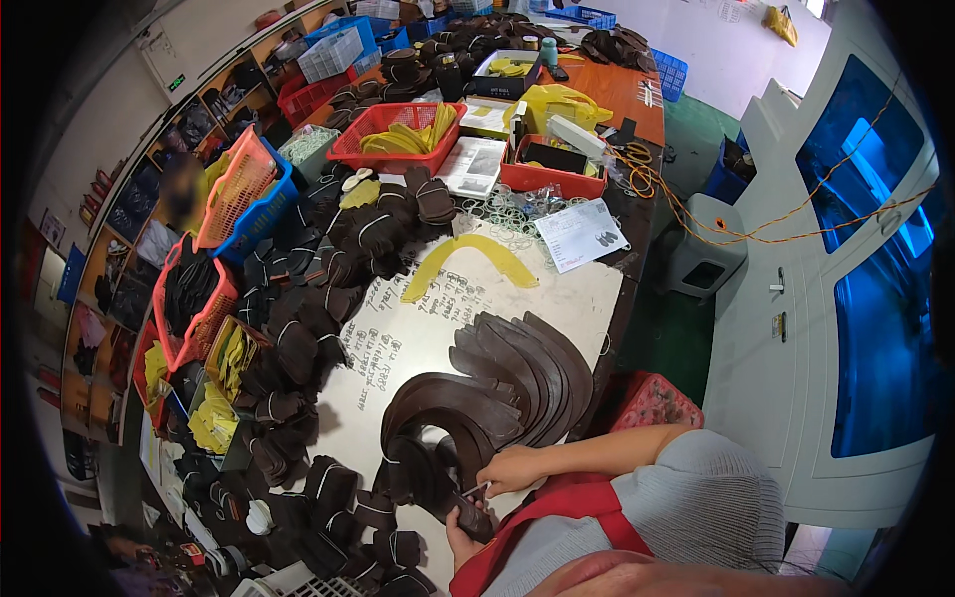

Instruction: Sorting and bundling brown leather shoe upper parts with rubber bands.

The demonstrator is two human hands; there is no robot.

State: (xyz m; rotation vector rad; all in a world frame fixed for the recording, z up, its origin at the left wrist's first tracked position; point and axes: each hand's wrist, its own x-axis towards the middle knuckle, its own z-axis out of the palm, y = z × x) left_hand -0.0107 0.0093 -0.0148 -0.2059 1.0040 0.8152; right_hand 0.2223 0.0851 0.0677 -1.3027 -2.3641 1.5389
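Note:
My left hand [461, 540] is closed around a small dark brown leather piece [479, 519] close to my body. Just above it, my right hand [512, 468] pinches a thin silver pen-like tool [476, 490], whose tip meets or nearly meets the piece. Right beside my hands, a pile of curved dark brown leather strips [453, 403] lies fanned out on a white board [378, 333] with handwriting. Farther up the board rests a curved yellow template [468, 251]. Dark bundles tied with pale bands [328, 483] sit left of my hands.
Rows of tied dark bundles [293, 348] line the left side. Red baskets [396, 139] and boxes with yellow pieces [227, 363] stand among them. A printed sheet [582, 236] lies near pale rubber bands. At right are a grey stool [706, 244], an orange cord [642, 177] and a white door.

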